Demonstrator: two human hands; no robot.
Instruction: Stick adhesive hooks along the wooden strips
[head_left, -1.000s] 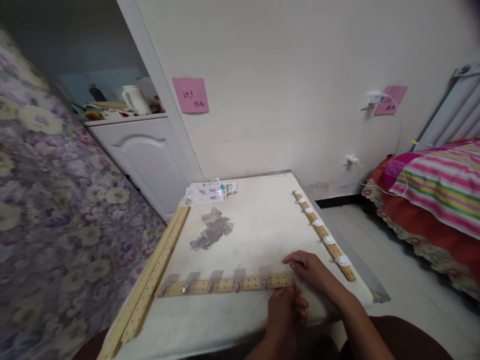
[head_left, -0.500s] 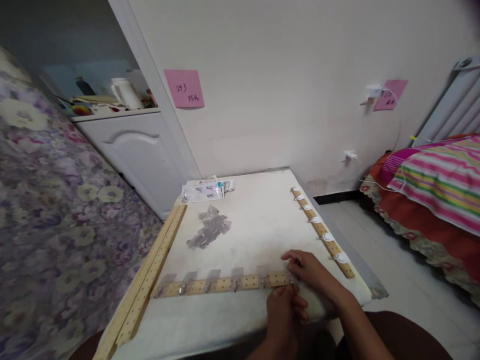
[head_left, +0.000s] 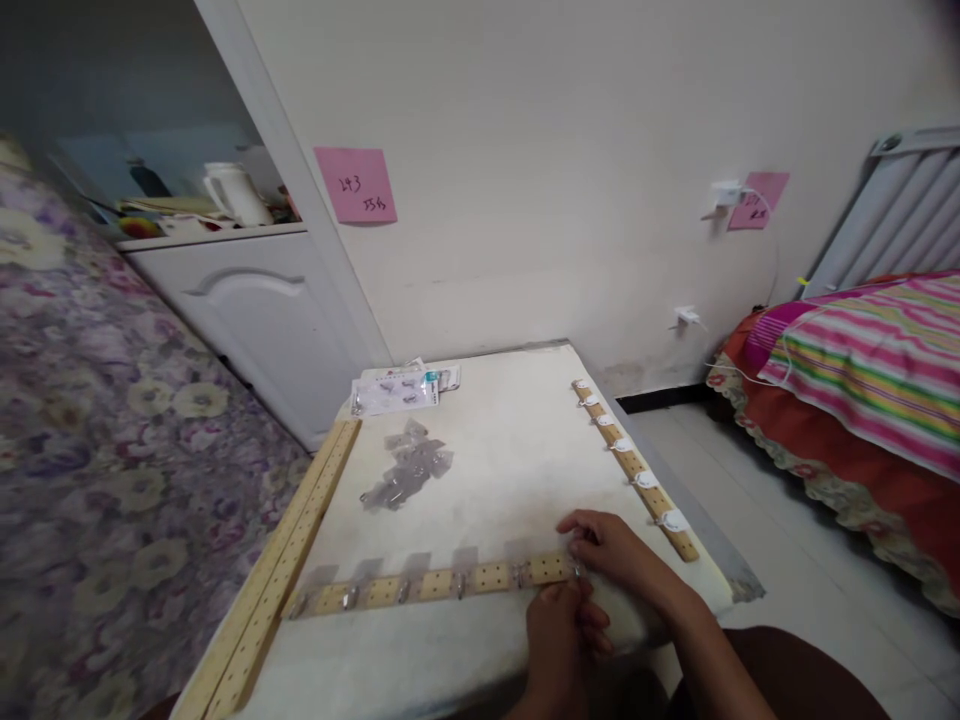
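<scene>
A perforated wooden strip [head_left: 427, 584] lies across the near part of the white table [head_left: 495, 470], with several clear hooks stuck along it. Both hands meet at its right end. My left hand [head_left: 559, 632] comes up from below, fingers curled and pinched at the strip's end. My right hand [head_left: 611, 548] rests over the same end, fingers bent down onto it. What the fingertips hold is too small to name.
A second strip with white round hooks [head_left: 634, 467] lies along the table's right edge. Two long strips [head_left: 277, 570] run along the left edge. Loose clear hooks [head_left: 405, 470] and packets [head_left: 397, 385] lie farther back. A bed [head_left: 862, 380] stands at right, a white cabinet [head_left: 255, 310] at left.
The view has drifted slightly, shifting the table left and down. Both hands stay at the strip's right end with almost no movement.
</scene>
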